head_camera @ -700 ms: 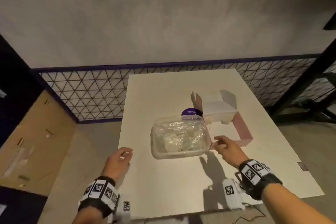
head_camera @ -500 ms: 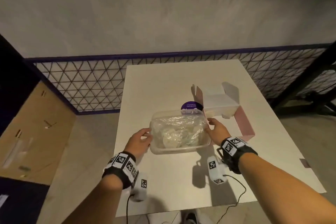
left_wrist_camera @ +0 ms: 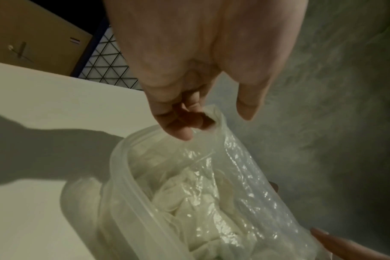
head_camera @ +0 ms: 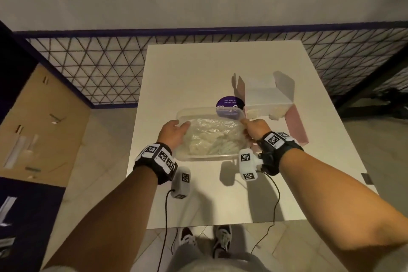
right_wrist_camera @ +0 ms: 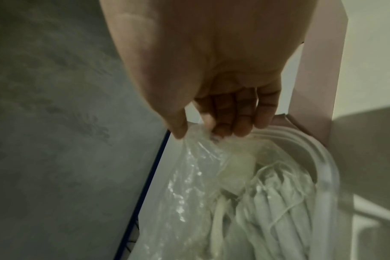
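A clear plastic tub (head_camera: 206, 157) stands on the white table (head_camera: 198, 77). Inside it lies a crinkled clear plastic bag (head_camera: 212, 132) holding white folded items with thin strings (right_wrist_camera: 267, 202). My left hand (head_camera: 173, 131) pinches the bag's left edge (left_wrist_camera: 209, 114) with curled fingers (left_wrist_camera: 178, 130) above the tub rim (left_wrist_camera: 120, 158). My right hand (head_camera: 256, 127) pinches the bag's right edge (right_wrist_camera: 198, 133) between thumb and fingers (right_wrist_camera: 241, 123), just above the tub rim (right_wrist_camera: 323, 154).
Behind the tub are a round purple sticker (head_camera: 229, 104) and an open white-and-pink carton (head_camera: 269, 99) with its pink flap (head_camera: 297, 126) lying flat. A wire-mesh fence (head_camera: 92, 68) runs behind the table. A cardboard sheet (head_camera: 37, 123) lies left. My shoes (head_camera: 221, 238) are at the table's front edge.
Both hands have come in from beside the table to the tub's two sides and taken hold of the bag's edges. The view has tilted further down.
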### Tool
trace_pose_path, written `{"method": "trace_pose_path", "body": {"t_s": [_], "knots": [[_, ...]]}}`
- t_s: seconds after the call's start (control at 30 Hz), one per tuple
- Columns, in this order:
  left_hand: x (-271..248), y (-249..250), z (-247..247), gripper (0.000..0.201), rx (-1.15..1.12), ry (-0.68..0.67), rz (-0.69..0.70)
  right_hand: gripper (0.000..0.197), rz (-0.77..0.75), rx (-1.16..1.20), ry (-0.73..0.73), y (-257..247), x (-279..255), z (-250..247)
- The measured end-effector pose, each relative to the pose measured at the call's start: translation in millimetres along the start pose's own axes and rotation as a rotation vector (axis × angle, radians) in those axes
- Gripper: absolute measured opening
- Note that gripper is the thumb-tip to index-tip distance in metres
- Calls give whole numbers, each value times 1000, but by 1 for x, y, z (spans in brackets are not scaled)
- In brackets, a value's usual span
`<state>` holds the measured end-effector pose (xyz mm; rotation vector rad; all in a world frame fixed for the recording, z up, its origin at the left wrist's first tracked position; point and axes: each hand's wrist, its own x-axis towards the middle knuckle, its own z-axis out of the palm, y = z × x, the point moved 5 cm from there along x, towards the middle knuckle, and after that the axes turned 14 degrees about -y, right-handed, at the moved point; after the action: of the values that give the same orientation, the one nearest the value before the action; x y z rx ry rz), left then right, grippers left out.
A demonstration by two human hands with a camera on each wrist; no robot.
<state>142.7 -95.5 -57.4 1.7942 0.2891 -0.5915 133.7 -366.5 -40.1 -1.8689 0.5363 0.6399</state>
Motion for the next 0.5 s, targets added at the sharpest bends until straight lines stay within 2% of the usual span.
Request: {"method": "trace_pose_path", "body": {"t_s": [0.13,0.23,0.33,0.43,0.5], "knots": [[4,5,-3,21,63,-56,76,27,18,6,-71,-2,1,4],[0,14,-13,6,60,-103,132,14,-98,81,-104,-5,0,4],[-12,26,-23,18,77,-169,231,6,-243,284,-77,-9,-13,0],[-34,40,-31,27,132,-223,386,14,-417,468,-47,-22,-45,-3],[-54,47,-36,26,105,-270,447,21,-520,627,-79,-30,-68,-3]]}}
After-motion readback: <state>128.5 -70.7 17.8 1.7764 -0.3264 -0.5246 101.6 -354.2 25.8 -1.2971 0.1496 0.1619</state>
